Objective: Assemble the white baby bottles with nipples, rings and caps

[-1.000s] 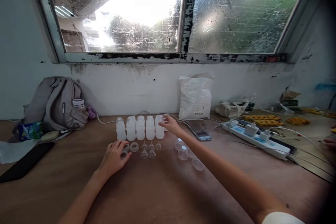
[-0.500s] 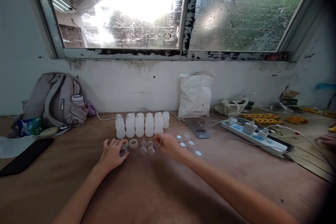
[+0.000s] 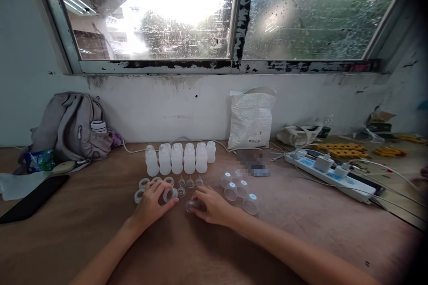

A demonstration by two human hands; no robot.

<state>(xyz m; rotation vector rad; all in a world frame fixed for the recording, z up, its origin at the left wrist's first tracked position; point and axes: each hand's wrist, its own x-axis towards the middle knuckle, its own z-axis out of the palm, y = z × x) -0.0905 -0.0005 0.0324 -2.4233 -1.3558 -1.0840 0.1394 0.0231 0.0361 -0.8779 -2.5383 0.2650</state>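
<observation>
My left hand point(image 3: 154, 200) is closed on a whitish ring point(image 3: 170, 194), its fingertips at the ring's edges. To its right, my right hand point(image 3: 206, 205) pinches a clear teat point(image 3: 191, 206) just above the table. Several clear teats point(image 3: 181, 181) stand between and behind the hands. More rings point(image 3: 139, 195) lie left of and behind my left hand. A row of frosted bottles point(image 3: 177, 160) stands upright behind the rings and teats. Clear domed caps with white discs point(image 3: 230, 192) sit right of my right hand.
A grey backpack point(image 3: 72, 124) and a black phone-like slab point(image 3: 35, 198) are at the left. A white packet point(image 3: 250, 118) leans on the wall. At the right are a power strip point(image 3: 331, 178), cables and yellow parts point(image 3: 344, 149). Part of another person's hand shows at the far right edge.
My left hand has moved right from the ring group and now holds one ring. My right hand has come nearer, taking a teat away from the group. The domed caps show more fully.
</observation>
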